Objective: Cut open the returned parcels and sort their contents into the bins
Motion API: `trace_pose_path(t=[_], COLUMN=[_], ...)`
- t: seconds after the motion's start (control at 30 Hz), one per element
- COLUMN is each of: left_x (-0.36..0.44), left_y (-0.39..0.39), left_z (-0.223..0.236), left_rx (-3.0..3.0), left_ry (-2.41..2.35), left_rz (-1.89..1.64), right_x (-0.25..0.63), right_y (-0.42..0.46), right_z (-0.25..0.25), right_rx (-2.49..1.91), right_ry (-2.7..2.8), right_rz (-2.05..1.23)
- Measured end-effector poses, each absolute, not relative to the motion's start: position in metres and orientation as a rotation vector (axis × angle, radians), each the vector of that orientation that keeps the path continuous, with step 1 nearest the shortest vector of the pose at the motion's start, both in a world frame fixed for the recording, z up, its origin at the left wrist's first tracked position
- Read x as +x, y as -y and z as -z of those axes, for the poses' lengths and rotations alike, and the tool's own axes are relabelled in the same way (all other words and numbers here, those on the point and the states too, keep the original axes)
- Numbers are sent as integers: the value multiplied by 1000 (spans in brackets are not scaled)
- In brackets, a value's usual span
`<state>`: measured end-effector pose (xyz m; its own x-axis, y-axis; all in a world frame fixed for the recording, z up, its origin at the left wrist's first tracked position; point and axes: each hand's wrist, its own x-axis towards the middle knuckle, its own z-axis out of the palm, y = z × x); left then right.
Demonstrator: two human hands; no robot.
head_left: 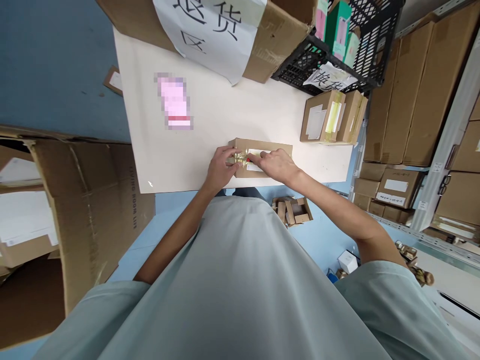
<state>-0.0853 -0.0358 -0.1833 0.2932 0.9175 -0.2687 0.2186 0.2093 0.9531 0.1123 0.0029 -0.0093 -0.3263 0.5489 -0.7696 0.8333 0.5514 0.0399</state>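
Observation:
A small brown cardboard box (273,145) lies near the front edge of the white table, with a white label (257,167) and shiny clear tape (240,157) at its left end. My left hand (222,169) grips that left end, thumb on the near side and fingers on the far side. Over the label, my right hand (276,165) is closed, its fingertips pointing left toward the tape. A tiny red spot (248,160) shows at those fingertips; the object it belongs to is mostly hidden.
Two taped boxes (323,119) stand at the table's right. Behind are a black crate (300,62) with coloured packages and a large carton (277,42) with a paper sign. A blurred pink item (175,102) lies left. An open carton (101,200) stands beside the table.

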Motion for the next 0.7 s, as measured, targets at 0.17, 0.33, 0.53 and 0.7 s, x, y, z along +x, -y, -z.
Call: trace_pose_path(t=[0.17,0.33,0.53,0.7], left_x=[-86,-88,-88,-82], left_y=[35,35,35,40], left_z=[183,180,171,164], left_rx=[1283,1293,1289,1271], left_ry=[-1219,-1229,-1280,-1367], left_rz=[-683,-672,-649,-648], right_x=[131,178,242,282], right_y=[6,19,34,43], right_z=[6,1,-1,9], right_rx=[1158,1247,1279,1297], right_ry=[-1902,-1792,-1763,-1844], right_rz=[469,439,412,447])
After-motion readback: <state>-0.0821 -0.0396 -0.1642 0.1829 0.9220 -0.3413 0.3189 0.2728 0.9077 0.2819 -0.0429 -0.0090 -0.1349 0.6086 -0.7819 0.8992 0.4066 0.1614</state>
